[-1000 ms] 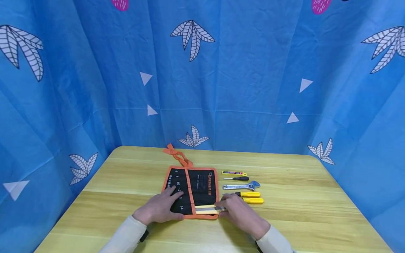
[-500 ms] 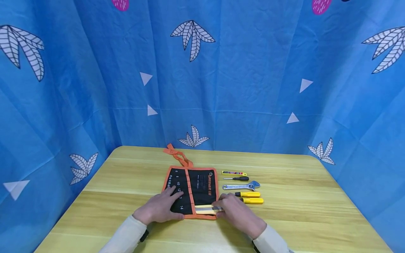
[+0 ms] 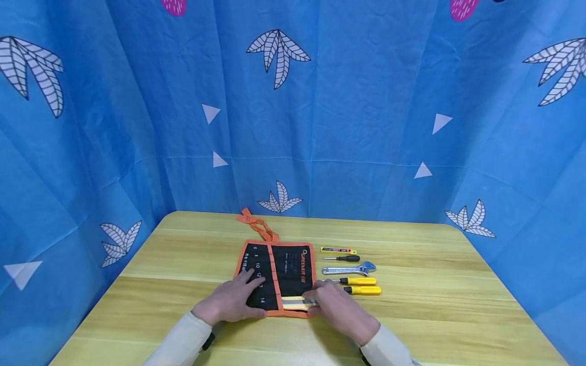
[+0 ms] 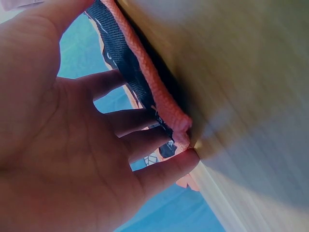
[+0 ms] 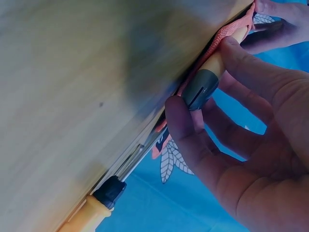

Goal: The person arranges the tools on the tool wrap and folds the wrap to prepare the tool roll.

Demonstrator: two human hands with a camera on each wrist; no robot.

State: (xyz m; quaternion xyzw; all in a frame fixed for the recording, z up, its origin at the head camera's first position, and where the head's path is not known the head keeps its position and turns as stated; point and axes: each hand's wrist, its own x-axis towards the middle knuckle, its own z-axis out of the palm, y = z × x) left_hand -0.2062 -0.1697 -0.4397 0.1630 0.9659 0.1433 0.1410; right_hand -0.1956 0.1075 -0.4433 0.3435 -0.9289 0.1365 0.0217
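A black tool pouch (image 3: 293, 269) with orange edging lies unfolded on the table. My left hand (image 3: 229, 301) rests with spread fingers on its numbered left part; the left wrist view shows those fingers over the orange edge (image 4: 154, 82). At the pouch's near right corner, my right hand (image 3: 339, 309) holds a yellow utility knife (image 3: 292, 304) with a grey strip along it. Its far end reaches the pocket seam; whether the tip is inside a pocket cannot be told. In the right wrist view, thumb and fingers pinch the knife near its dark grey end cap (image 5: 202, 90).
Right of the pouch lie a small yellow labelled strip (image 3: 339, 250), a black-handled screwdriver (image 3: 350, 258), an adjustable wrench (image 3: 348, 270) and two yellow-handled screwdrivers (image 3: 363, 280), the nearer beside my right hand. An orange tie (image 3: 258, 223) trails behind the pouch. A blue curtain (image 3: 366, 127) surrounds the table.
My right hand has slid slightly left with the utility knife, and less of the knife shows between hand and seam. The left hand and the pouch have stayed put.
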